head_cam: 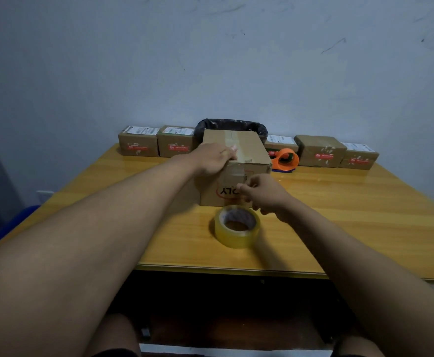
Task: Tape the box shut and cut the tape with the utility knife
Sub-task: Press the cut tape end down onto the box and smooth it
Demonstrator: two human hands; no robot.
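Observation:
A brown cardboard box (246,150) stands in the middle of the yellow wooden table (339,215), flaps closed, with clear tape along its top seam and down its near face. My left hand (213,158) presses flat on the box's top near edge. My right hand (264,194) is at the box's near face, fingers pinched together at the tape end. A roll of clear tape (237,226) lies flat on the table just in front of the box, below my right hand. No utility knife is visible.
An orange tape dispenser (286,161) lies right of the box. Several small labelled cartons (138,141) line the table's far edge against the wall, and a black-lined bin (232,124) sits behind the box. The table's near edge runs just past the tape roll.

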